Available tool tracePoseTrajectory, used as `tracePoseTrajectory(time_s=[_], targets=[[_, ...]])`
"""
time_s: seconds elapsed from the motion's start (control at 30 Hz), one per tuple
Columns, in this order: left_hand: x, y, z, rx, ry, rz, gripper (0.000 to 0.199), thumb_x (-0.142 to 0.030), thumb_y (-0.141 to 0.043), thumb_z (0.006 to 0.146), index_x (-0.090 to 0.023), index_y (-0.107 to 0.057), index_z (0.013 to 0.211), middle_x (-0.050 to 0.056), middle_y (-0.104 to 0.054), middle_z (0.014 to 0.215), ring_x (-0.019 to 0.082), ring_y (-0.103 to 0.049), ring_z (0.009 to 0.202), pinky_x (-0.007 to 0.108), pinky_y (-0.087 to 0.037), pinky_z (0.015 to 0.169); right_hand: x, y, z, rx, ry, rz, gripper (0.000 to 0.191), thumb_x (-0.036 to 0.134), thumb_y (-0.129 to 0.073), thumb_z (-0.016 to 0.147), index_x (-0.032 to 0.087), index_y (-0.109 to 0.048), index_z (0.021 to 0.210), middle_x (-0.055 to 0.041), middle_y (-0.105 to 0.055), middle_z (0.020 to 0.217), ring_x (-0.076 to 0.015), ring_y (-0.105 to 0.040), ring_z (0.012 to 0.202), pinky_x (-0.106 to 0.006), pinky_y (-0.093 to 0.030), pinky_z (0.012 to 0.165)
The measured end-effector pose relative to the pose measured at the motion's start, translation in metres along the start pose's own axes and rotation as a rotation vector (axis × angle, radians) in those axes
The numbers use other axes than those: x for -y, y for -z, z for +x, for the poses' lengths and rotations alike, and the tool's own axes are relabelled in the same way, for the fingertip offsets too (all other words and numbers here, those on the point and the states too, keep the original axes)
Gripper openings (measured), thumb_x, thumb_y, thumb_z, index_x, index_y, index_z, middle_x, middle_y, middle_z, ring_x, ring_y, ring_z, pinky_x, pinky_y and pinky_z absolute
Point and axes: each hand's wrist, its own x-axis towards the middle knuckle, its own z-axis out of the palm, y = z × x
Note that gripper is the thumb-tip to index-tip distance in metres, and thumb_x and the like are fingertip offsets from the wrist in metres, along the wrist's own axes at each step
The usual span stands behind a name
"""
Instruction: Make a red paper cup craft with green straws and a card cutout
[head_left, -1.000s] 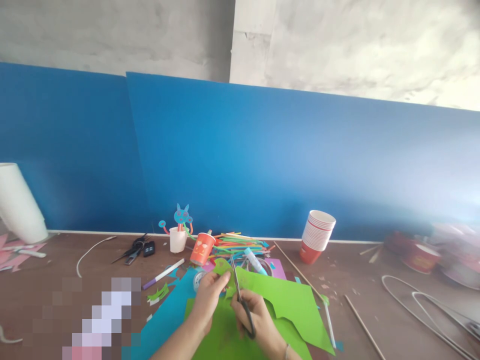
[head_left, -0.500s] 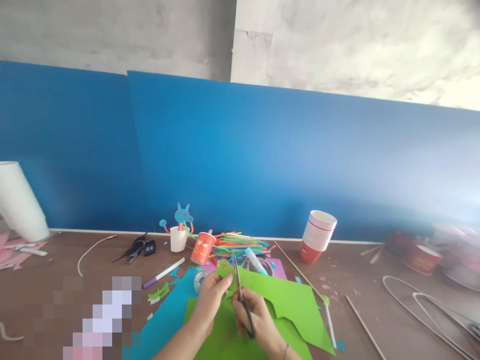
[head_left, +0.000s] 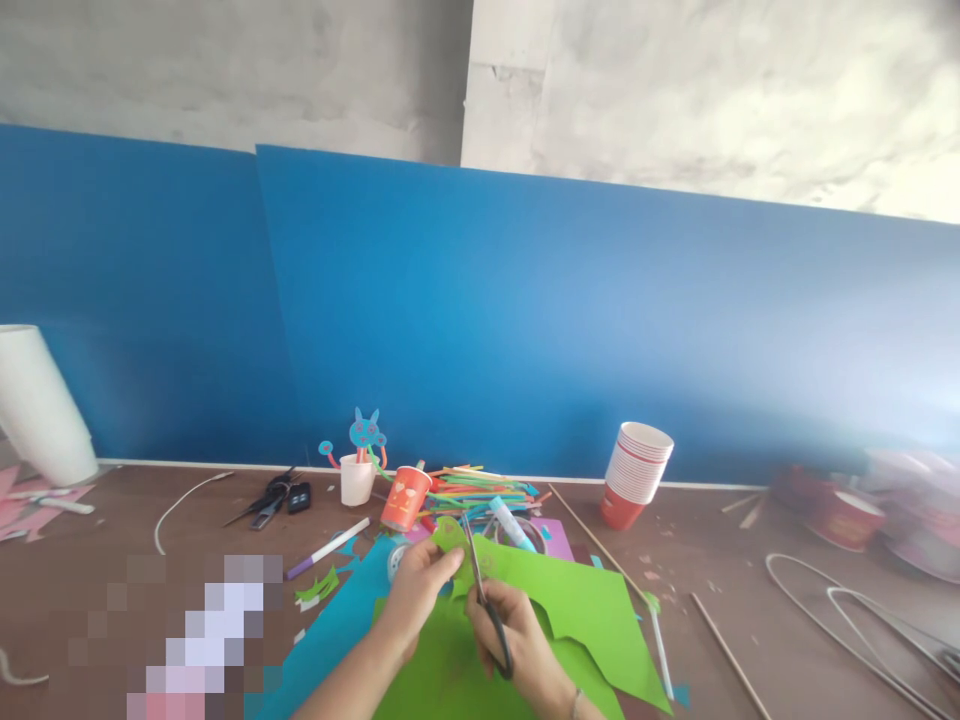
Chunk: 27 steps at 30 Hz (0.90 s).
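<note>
My left hand (head_left: 421, 592) pinches a small piece of green paper (head_left: 448, 536), thumb on top, above the green sheets. In my right hand (head_left: 517, 632) are scissors (head_left: 481, 588) with dark handles, their blades pointing up and away beside the held piece. Whether the blades touch the paper I cannot tell. Below both hands lie green sheets (head_left: 592, 595), one with a wavy cut edge, over a blue sheet (head_left: 330, 640). A roll of tape (head_left: 396, 562) is partly hidden behind my left hand, and a glue stick (head_left: 513, 524) lies just beyond the scissors.
At the back stand a white cup with a blue paper figure (head_left: 358, 478), a tilted orange cup (head_left: 406, 497), colourful sticks (head_left: 480, 488) and stacked paper cups (head_left: 637, 475). A marker (head_left: 328, 548) and keys (head_left: 279, 497) lie left; a wooden stick (head_left: 727, 650) and cable (head_left: 847, 610) lie right.
My left hand has shifted slightly left, covering more of the tape roll. The scissors have tilted a little, their tips moving left. Both hands keep their hold.
</note>
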Motion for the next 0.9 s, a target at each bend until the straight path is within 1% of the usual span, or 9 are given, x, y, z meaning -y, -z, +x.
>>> tracePoseTrajectory(time_s=[0.13,0.23,0.37,0.47,0.63,0.77,0.9], targets=[[0.0,0.001,0.001,0.0,-0.001,0.0,0.027,-0.043,-0.069,0.059,-0.018,-0.059,0.053,-0.003,-0.053,0.05,0.013,-0.044,0.053,0.026,-0.032,0.056,0.0,0.0,0.0,0.001,-0.016,-0.003,0.045,0.058,-0.071,0.066,0.018,-0.05,0.064,0.0085,-0.042,0.041,-0.0061,-0.038,0.031,-0.018,-0.028,0.032],[-0.001,0.001,0.0,0.014,-0.012,-0.017,0.026,-0.043,-0.069,0.06,-0.018,-0.062,0.056,-0.003,-0.055,0.051,0.013,-0.045,0.054,0.026,-0.032,0.056,-0.001,0.0,0.0,0.005,-0.015,0.009,0.045,0.058,-0.071,0.066,0.018,-0.05,0.063,0.0083,-0.042,0.042,-0.0062,-0.039,0.032,-0.017,-0.029,0.031],[-0.006,-0.001,-0.003,0.013,-0.023,-0.029,0.027,-0.044,-0.07,0.061,-0.019,-0.059,0.054,-0.003,-0.055,0.05,0.015,-0.048,0.054,0.026,-0.034,0.056,-0.001,0.001,0.0,0.008,-0.009,0.022,0.045,0.057,-0.072,0.065,0.018,-0.05,0.063,0.0082,-0.042,0.041,-0.0061,-0.039,0.031,-0.017,-0.029,0.031],[-0.009,-0.003,-0.005,0.052,-0.047,-0.055,0.026,-0.044,-0.068,0.064,-0.02,-0.059,0.058,-0.002,-0.058,0.054,0.016,-0.052,0.057,0.026,-0.037,0.058,-0.003,0.001,0.001,0.021,-0.024,0.027,0.043,0.055,-0.073,0.065,0.018,-0.052,0.064,0.0084,-0.043,0.042,-0.0062,-0.039,0.031,-0.017,-0.03,0.03],[-0.003,-0.003,-0.004,0.135,-0.051,-0.091,0.022,-0.04,-0.069,0.067,-0.021,-0.057,0.064,-0.002,-0.06,0.061,0.017,-0.054,0.061,0.028,-0.04,0.062,-0.009,0.001,0.004,0.009,-0.023,0.076,0.042,0.054,-0.074,0.064,0.018,-0.053,0.068,0.0085,-0.044,0.046,-0.0068,-0.042,0.034,-0.017,-0.033,0.032],[0.003,-0.001,-0.002,0.138,-0.063,-0.077,0.023,-0.039,-0.068,0.07,-0.021,-0.055,0.063,-0.002,-0.059,0.061,0.016,-0.053,0.06,0.028,-0.04,0.061,-0.012,0.002,0.005,0.018,-0.004,0.07,0.041,0.053,-0.072,0.066,0.017,-0.052,0.067,0.009,-0.043,0.044,-0.0059,-0.04,0.032,-0.016,-0.031,0.031],[0.003,0.0,-0.001,0.146,-0.063,-0.088,0.022,-0.038,-0.068,0.069,-0.02,-0.057,0.066,-0.002,-0.058,0.061,0.016,-0.053,0.06,0.027,-0.04,0.06,-0.011,0.003,0.004,0.03,0.0,0.054,0.04,0.052,-0.072,0.067,0.017,-0.052,0.066,0.0088,-0.043,0.043,-0.0054,-0.039,0.031,-0.016,-0.029,0.03]])
